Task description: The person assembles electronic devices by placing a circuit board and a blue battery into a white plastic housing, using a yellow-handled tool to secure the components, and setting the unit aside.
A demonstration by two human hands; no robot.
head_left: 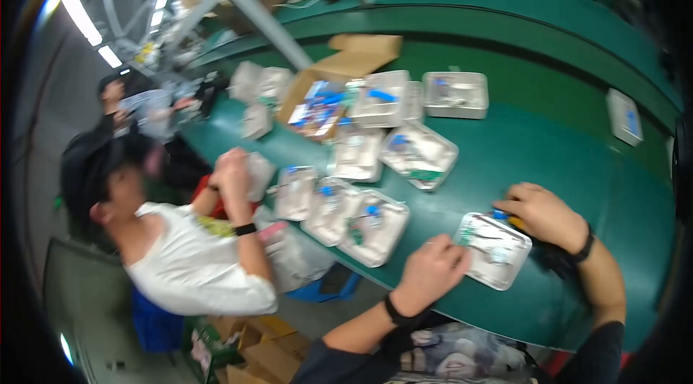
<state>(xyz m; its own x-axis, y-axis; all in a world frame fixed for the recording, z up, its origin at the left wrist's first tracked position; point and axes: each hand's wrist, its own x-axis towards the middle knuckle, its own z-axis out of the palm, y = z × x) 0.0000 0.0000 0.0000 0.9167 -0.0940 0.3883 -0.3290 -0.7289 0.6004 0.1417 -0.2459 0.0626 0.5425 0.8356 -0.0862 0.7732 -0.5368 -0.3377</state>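
In front of me a shallow white tray [511,273] lies tilted on the green table, holding a dark thin strip, a green piece and a clear bagged piece. My left hand [433,274] is closed at the tray's left edge, thumb and fingers pinched on its rim. Above the tray's far right corner, my right hand [545,218] is curled around something small and yellow [516,222], its kind mostly hidden by the fingers. A small blue part [499,215] shows beside those fingertips. Under my right wrist lies a black object [557,261], too blurred to name.
Several similar filled trays [375,229] stand left of my left hand. Behind them is an open cardboard box [299,104] of blue packets. A co-worker in a white top [195,261] works at left. Another tray [625,117] lies far right, near the table's raised green ledge [462,16].
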